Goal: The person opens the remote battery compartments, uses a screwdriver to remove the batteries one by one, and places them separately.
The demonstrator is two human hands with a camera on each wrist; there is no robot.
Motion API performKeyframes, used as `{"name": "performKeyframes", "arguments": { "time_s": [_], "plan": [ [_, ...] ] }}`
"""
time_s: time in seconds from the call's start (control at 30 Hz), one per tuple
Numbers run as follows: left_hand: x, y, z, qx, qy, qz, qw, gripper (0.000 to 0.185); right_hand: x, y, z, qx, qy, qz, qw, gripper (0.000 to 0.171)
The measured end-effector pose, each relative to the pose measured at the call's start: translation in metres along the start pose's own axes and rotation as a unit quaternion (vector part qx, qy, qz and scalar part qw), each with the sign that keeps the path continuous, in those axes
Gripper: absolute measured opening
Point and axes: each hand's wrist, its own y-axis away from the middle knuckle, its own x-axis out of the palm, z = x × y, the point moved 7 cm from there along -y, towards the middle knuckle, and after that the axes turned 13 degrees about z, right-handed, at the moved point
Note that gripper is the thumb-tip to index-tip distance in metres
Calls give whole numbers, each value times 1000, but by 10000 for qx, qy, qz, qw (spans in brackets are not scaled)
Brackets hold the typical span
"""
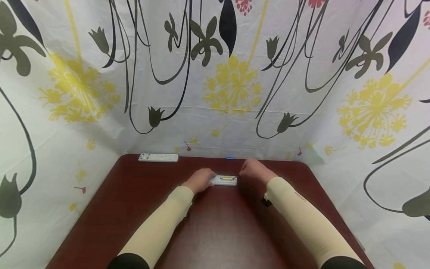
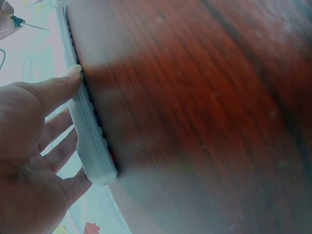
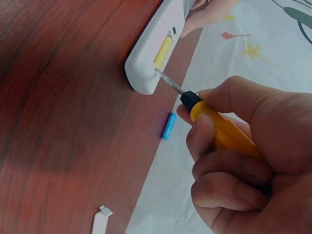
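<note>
A white remote control [image 1: 219, 182] lies on the table with its button side down, as the left wrist view shows, and its battery compartment facing up. Inside the compartment sits a yellow battery [image 3: 164, 51]. My left hand [image 1: 199, 180] grips the remote's left end, thumb on the near edge and fingers on the far one. My right hand [image 3: 239, 156] holds a screwdriver [image 3: 229, 135] with a yellow handle and black collar. Its metal tip reaches the end of the compartment, at the yellow battery's end; whether it touches the battery I cannot tell.
A blue battery [image 3: 168, 126] lies near the table's back edge. In the right wrist view a small white plastic piece [image 3: 100, 222], like a battery cover, is partly visible. Another white remote [image 1: 158, 157] lies at the back left of the brown table [image 1: 215, 231]. A patterned curtain [image 1: 215, 127] surrounds it.
</note>
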Motion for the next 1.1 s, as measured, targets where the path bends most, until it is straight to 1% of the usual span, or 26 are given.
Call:
{"name": "performKeyframes", "arguments": {
  "time_s": [0.1, 0.2, 0.3, 0.37, 0.43, 0.57, 0.67, 0.77, 0.9, 1.1],
  "plan": [
    [-1, 0, -2, 94, -78, -36, 9999, 44, -2, -1, 8, -129, 169, 22, 9998, 48],
    [-3, 1, -2, 68, -72, -50, 9999, 44, -4, -4, 16, -196, 432, -8, 9989, 49],
    [-3, 1, -1, 37, -54, -41, 10000, 43, -3, -8, 21, -128, 714, -4, 9974, 49],
    [-2, 0, -2, 39, 10, -3, 10000, 44, 0, -10, 21, -21, 812, 71, 9967, 51],
    [-1, 0, -2, 42, 62, 16, 10000, 43, 3, -12, 24, -9, 987, 127, 9950, 52],
    [-1, 0, -2, 9, 67, 23, 10000, 43, 3, -11, 28, 23, 1302, 85, 9915, 54],
    [-2, 0, -2, -24, 28, 8, 10000, 44, 0, -9, 28, 162, 1252, -7, 9920, 51],
    [-2, 0, -1, -35, 44, -13, 10000, 44, -2, -7, 27, 262, 988, -37, 9948, 48],
    [-1, 1, -1, -67, 123, -1, 9999, 43, 0, -6, 26, 203, 780, 14, 9967, 47],
    [0, 1, 0, -62, 180, -1, 9998, 43, -3, -7, 28, 70, 874, -52, 9961, 44]
  ]
}}
